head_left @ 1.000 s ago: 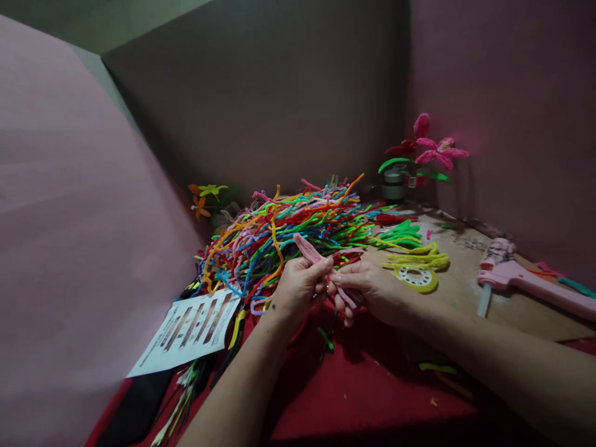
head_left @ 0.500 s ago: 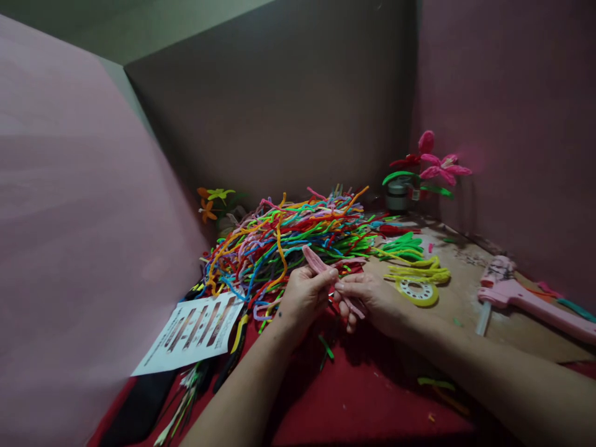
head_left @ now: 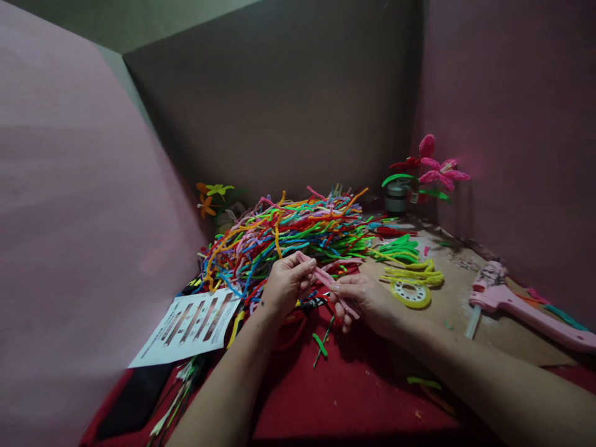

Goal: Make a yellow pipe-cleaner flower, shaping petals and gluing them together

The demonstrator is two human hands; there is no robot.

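Between my hands runs a pale pink pipe cleaner piece, folded into a narrow strip and slanting down to the right. My left hand pinches its upper end between thumb and fingers. Lower along the strip, my right hand grips it, and the tail shows below the thumb. Just behind the hands lies a big heap of coloured pipe cleaners. Under the hands, green scraps rest on the red cloth.
A pink glue gun lies at right, near a yellow tape roll and yellow pipe cleaners. A printed sheet is at left above a black flat object. Pink flowers stand at the back right.
My left hand has slid up and left to the strip's upper end, baring its middle. My right hand keeps its grip lower down. The view has shifted slightly.
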